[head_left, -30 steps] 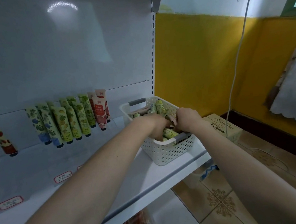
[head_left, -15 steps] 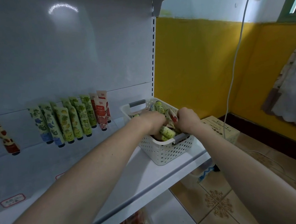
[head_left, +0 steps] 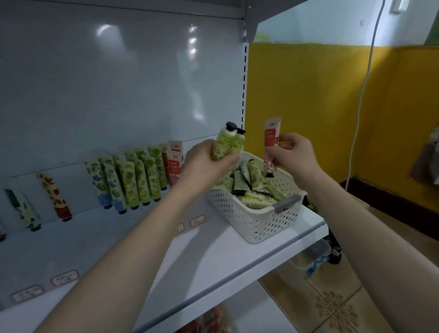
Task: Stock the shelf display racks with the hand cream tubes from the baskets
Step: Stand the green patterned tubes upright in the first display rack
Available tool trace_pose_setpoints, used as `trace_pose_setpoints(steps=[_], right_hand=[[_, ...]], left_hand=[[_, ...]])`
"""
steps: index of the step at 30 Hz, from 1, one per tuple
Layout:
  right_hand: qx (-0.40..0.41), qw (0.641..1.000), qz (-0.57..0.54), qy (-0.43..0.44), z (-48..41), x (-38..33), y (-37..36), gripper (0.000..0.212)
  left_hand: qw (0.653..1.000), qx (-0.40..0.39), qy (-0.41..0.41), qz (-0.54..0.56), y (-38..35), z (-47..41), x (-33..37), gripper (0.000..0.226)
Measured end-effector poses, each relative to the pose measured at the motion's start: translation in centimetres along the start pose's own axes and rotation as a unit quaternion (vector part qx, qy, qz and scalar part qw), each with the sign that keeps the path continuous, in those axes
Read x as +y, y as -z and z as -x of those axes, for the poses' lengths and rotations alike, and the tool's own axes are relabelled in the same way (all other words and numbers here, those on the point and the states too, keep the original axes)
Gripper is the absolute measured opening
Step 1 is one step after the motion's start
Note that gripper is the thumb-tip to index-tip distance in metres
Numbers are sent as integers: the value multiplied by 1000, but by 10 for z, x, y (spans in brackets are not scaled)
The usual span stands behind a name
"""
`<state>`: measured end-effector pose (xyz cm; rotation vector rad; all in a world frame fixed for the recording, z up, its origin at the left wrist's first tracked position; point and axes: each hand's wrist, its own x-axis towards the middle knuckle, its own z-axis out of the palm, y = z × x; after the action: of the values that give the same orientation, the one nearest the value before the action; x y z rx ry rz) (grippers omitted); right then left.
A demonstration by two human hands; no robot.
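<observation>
While both hands hang over the basket (head_left: 259,224), stocking looks partway done. Left hand (head_left: 207,165): fingers curled round a bunch of green tubes (head_left: 227,145), black caps up, at the basket's 11 o'clock. Right hand (head_left: 294,154): thumb and fingers pinch one pink tube (head_left: 272,141), crimp up, cap down, at its 12 o'clock. Neither load is placed yet.

Done: a row (head_left: 133,180) of green, blue-based and pink tubes leans on the back panel (head_left: 96,84), 9 o'clock from the basket; three lone tubes (head_left: 53,196) stand further out at 9, gaps between. Left: a heap (head_left: 253,187) of mostly green tubes in the basket. Judged about half done at best; other baskets not in view.

Materials: tubes glossy, soft-looking, flat crimp at one end, round cap at the other, printed with fruit and leaves. Basket white hard plastic, perforated walls, grey handle (head_left: 287,203). Shelf (head_left: 209,265) smooth white metal, probably slick under caps. Labels (head_left: 64,278) lie on it, text too blurred to read.
</observation>
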<state>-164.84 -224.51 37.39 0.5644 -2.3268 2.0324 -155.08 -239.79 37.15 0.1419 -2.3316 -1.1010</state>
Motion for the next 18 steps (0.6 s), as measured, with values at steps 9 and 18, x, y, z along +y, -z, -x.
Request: trace_pose_setpoints(steps=[9,18], right_hand=[[-151,966,-203,-49,67,-32,-44,13],[-273,930,-243,-37,133,-36,-86,12]], left_hand=[[920,94,150,350,52,99,-7,14],[912,127,215,325,79,168,-16,14]])
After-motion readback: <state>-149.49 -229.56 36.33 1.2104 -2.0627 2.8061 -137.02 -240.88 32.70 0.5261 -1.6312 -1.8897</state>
